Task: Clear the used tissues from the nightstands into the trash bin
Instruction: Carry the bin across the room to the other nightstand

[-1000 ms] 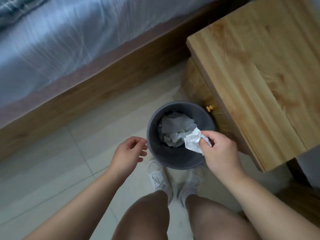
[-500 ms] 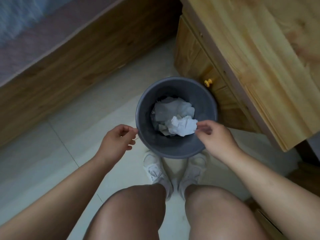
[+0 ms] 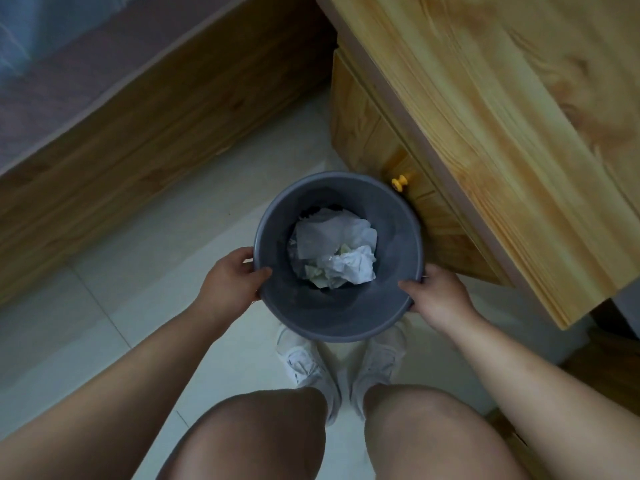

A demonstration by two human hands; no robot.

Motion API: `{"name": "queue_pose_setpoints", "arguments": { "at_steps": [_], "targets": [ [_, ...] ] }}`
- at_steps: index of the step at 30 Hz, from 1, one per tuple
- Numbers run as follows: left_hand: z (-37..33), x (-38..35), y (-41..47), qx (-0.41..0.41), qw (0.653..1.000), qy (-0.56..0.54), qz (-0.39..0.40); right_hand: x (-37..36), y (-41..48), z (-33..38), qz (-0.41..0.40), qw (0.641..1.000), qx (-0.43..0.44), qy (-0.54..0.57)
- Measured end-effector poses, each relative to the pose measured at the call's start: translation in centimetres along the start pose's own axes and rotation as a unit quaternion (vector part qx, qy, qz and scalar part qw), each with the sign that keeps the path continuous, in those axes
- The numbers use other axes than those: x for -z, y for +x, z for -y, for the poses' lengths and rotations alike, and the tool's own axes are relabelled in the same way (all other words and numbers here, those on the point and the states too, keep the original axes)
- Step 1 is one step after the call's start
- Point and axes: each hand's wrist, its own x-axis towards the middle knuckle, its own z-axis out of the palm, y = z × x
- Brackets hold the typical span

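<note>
A round grey trash bin [image 3: 388, 220] is in front of my feet, beside the wooden nightstand [image 3: 502, 126]. Crumpled white tissues [image 3: 343, 258] lie in the bottom of the bin. My left hand [image 3: 230, 280] grips the bin's left rim, thumb inside the wall. My right hand [image 3: 438, 296] grips the right rim the same way. The part of the nightstand's top that shows is bare wood.
A bed with a wooden frame [image 3: 145, 133] and a pale sheet runs along the upper left. The nightstand drawer has a yellow knob [image 3: 400, 182] just past the bin's rim. My knees and white shoes [image 3: 308, 365] sit below the bin on the tiled floor [image 3: 104, 323].
My right hand let the tissue fall into the bin. Both hands then closed on the bin's rim, left and right. The camera has tilted down and closer.
</note>
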Motion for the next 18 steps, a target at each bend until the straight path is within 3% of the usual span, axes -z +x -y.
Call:
{"name": "queue_pose_setpoints", "arguments": {
  "at_steps": [6, 18],
  "targets": [
    [-2.0, 3.7, -6.8, 0.027, 0.999, -0.038, 0.003, 2.1, -6.6, 3.3, -0.016, 0.998, 0.011, -0.057],
    [-12.7, 17.6, -37.6, 0.021, 0.982, -0.179, -0.058, 14.5, -34.7, 21.9, 0.016, 0.966, 0.136, -0.221]
  ]
}}
